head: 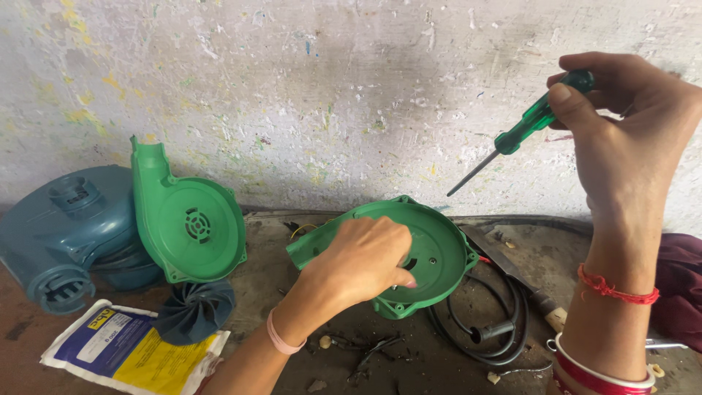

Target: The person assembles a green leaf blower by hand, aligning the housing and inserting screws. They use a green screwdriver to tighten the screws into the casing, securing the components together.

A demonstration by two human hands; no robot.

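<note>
here the left hand (358,263) rests on top of a green housing half (409,252), fingers curled down and pinching into its shallow round dish near the centre hole; whatever small part the fingertips may hold is hidden. the housing half lies on the table (439,366), tilted a little toward the camera, with its spout pointing left under the wrist. the right hand (621,132) is raised well above and to the right of it, closed around the translucent green handle of a screwdriver (523,135), whose thin dark shaft points down and left, clear of the housing.

the housing is smooth moulded plastic, round with a flat rim and small screw lugs. a second green housing half (190,223) stands upright against the wall (351,95), showing a round grille in its middle. behind it to the left is a blue-grey blower body (69,230), ribbed at its round opening. a dark blue-grey fan wheel (196,311) with curved blades lies just below the upright half. a black cable (497,329) coils on the table to the right of the held housing, beside a knife (512,274) with a pale handle end. the wall is rough, whitish, flecked with paint. the table is dark, gritty, strewn with scraps.

a flat white sachet (131,351) lies at the lower left, rectangular, with a blue panel and a yellow panel on its face, touching the fan wheel.
</note>
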